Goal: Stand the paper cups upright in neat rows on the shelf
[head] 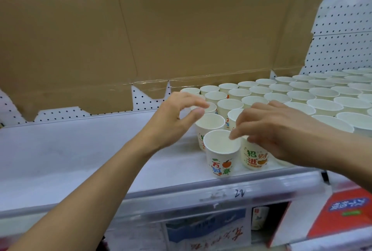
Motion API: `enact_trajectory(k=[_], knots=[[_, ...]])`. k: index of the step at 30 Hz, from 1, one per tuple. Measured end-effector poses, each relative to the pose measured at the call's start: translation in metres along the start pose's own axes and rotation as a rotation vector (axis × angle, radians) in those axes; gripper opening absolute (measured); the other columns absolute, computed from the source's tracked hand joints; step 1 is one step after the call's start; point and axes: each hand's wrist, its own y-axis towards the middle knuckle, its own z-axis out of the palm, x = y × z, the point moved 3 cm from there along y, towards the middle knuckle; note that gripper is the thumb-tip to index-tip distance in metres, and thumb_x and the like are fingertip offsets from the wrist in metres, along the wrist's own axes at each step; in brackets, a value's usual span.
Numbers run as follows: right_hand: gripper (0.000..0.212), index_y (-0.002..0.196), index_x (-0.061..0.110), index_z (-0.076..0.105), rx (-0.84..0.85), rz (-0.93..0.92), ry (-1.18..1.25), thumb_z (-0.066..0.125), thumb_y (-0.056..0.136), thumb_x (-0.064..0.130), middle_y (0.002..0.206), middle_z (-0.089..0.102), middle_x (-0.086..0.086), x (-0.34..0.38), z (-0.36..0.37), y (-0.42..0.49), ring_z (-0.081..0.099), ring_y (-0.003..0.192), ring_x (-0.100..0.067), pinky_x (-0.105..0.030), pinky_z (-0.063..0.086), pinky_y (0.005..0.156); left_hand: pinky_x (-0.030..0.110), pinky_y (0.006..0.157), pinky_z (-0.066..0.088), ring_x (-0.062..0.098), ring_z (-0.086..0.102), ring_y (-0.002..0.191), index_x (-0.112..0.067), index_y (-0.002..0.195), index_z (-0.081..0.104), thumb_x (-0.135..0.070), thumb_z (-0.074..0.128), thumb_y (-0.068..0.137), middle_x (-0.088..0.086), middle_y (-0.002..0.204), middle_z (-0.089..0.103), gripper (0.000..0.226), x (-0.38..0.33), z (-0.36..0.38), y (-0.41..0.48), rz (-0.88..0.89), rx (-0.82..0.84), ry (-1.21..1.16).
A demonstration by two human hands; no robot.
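Several rows of white paper cups [300, 95] stand upright on the right half of the white shelf [80, 160]. At the left end of the rows, the front cup [221, 158] with printed fruit stands near the shelf edge, and a second printed cup [254, 159] is beside it. My right hand [281, 132] reaches over that second cup, with its index fingertip inside the front cup's right rim and its thumb just outside. My left hand [175, 117] hovers above the cup behind [209, 123] with loosely curved fingers and holds nothing.
A tall flattened cardboard sheet [141, 39] leans against the white pegboard [342, 45] behind the shelf. The shelf's left half is bare white surface. Below the front rail [239, 192], a lower shelf holds a red box [346, 210] and other packages.
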Motion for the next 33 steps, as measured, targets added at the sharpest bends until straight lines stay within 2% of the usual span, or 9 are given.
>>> enact_trajectory(k=[4,6,10,12,17,24,28,31,33], knots=[[0.013,0.099,0.039,0.067,-0.090,0.119,0.151,0.057,0.090,0.038,0.098,0.061,0.019,-0.011,-0.013,-0.009,0.054,0.091,-0.010,-0.032,0.042,0.077,0.007,0.100,0.030,0.002,0.046,0.120,-0.024,0.102,0.074,-0.008,0.061,0.090,-0.015,0.112,0.066,0.024,-0.018,0.001,-0.022,0.020,0.115,0.012],[0.022,0.092,0.037,0.068,-0.139,0.175,0.179,0.050,0.091,0.049,0.092,0.060,0.020,-0.019,-0.017,-0.016,0.055,0.089,-0.012,-0.042,0.046,0.077,0.009,0.104,0.029,0.004,0.043,0.125,-0.024,0.102,0.074,-0.004,0.056,0.079,-0.015,0.115,0.065,0.035,-0.024,0.002,-0.031,0.021,0.189,0.003],[0.036,0.088,0.040,0.067,-0.045,0.214,0.216,0.051,0.078,0.070,0.090,0.059,0.022,-0.026,-0.016,-0.030,0.052,0.088,-0.004,-0.035,0.043,0.077,0.016,0.103,0.035,0.009,0.045,0.124,-0.024,0.098,0.074,-0.016,0.062,0.077,-0.014,0.116,0.063,0.025,-0.032,0.008,-0.042,0.052,0.243,0.014],[0.032,0.086,0.041,0.066,0.009,0.186,0.181,0.053,0.075,0.067,0.090,0.059,0.022,-0.022,-0.011,-0.031,0.050,0.086,-0.003,-0.030,0.038,0.075,0.016,0.098,0.039,0.007,0.048,0.119,-0.026,0.093,0.075,-0.021,0.073,0.082,-0.014,0.114,0.063,0.013,-0.034,0.010,-0.043,0.027,0.215,0.035],[0.006,0.086,0.037,0.069,0.019,0.156,0.193,0.065,0.084,0.041,0.089,0.060,0.017,-0.020,-0.002,-0.031,0.046,0.083,-0.005,-0.032,0.039,0.076,0.024,0.096,0.044,0.001,0.049,0.113,-0.030,0.085,0.072,-0.032,0.072,0.084,-0.016,0.112,0.062,0.002,-0.040,0.017,-0.043,-0.072,0.204,0.101],[0.003,0.087,0.036,0.069,0.025,0.136,0.176,0.066,0.086,0.035,0.093,0.061,0.017,-0.024,-0.005,-0.034,0.047,0.087,-0.007,-0.033,0.039,0.078,0.021,0.098,0.041,-0.003,0.045,0.115,-0.030,0.087,0.070,-0.022,0.068,0.087,-0.016,0.118,0.060,0.008,-0.050,0.019,-0.045,-0.098,0.233,0.162],[0.011,0.095,0.040,0.066,0.060,0.156,0.157,0.059,0.087,0.045,0.104,0.059,0.021,-0.027,-0.008,-0.038,0.047,0.097,-0.004,-0.028,0.034,0.084,0.024,0.108,0.035,-0.005,0.039,0.127,-0.035,0.106,0.066,-0.019,0.063,0.081,-0.021,0.132,0.051,0.030,-0.052,0.015,-0.048,-0.167,0.293,0.070],[0.030,0.106,0.042,0.064,0.045,0.187,0.208,0.055,0.082,0.056,0.112,0.058,0.021,-0.027,-0.013,-0.042,0.049,0.107,-0.005,-0.031,0.035,0.091,0.027,0.105,0.028,-0.001,0.031,0.136,-0.052,0.133,0.043,-0.049,0.058,0.079,-0.030,0.147,0.033,0.056,-0.051,0.009,-0.048,-0.323,0.169,-0.182],[0.037,0.114,0.043,0.062,0.037,0.209,0.227,0.054,0.081,0.058,0.118,0.057,0.020,-0.028,-0.015,-0.044,0.049,0.111,-0.005,-0.032,0.036,0.095,0.028,0.108,0.025,-0.002,0.026,0.136,-0.050,0.144,0.027,-0.072,0.046,0.078,-0.033,0.147,0.023,0.072,-0.046,0.012,-0.046,-0.463,0.041,-0.332]])
